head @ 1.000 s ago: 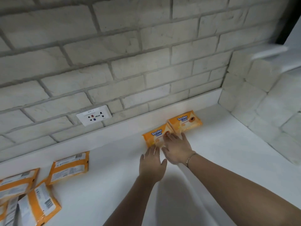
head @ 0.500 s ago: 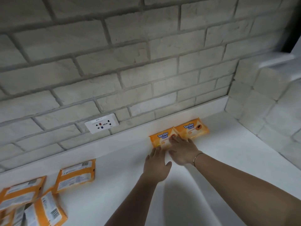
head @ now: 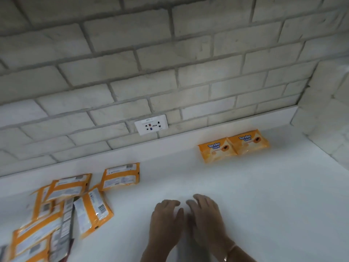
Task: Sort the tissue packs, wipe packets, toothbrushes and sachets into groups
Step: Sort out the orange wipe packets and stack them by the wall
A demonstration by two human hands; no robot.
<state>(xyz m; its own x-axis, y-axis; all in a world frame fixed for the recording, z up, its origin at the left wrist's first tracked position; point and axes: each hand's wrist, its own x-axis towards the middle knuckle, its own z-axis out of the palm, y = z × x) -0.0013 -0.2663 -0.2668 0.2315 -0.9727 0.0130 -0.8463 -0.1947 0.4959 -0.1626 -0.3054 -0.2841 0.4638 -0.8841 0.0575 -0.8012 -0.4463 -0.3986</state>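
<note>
Two orange wipe packets lie side by side, face up, against the back ledge: the left packet (head: 216,149) and the right packet (head: 247,141). My left hand (head: 166,222) and my right hand (head: 206,220) hover together over the white counter (head: 264,195), well in front of that pair, with relaxed fingers and nothing in them. One orange packet (head: 120,176) lies face down at the left of the middle. A loose pile of several orange packets (head: 56,210) lies at the far left, with a dark sachet strip (head: 65,218) among them.
A brick wall rises behind the counter, with a white socket plate (head: 151,124) just above the ledge. A brick side wall (head: 328,118) closes the right corner. The pile runs off the lower left edge of the view.
Both hands have let go of the two face-up packets and pulled back toward me. The view has swung left, and more of the pile shows.
</note>
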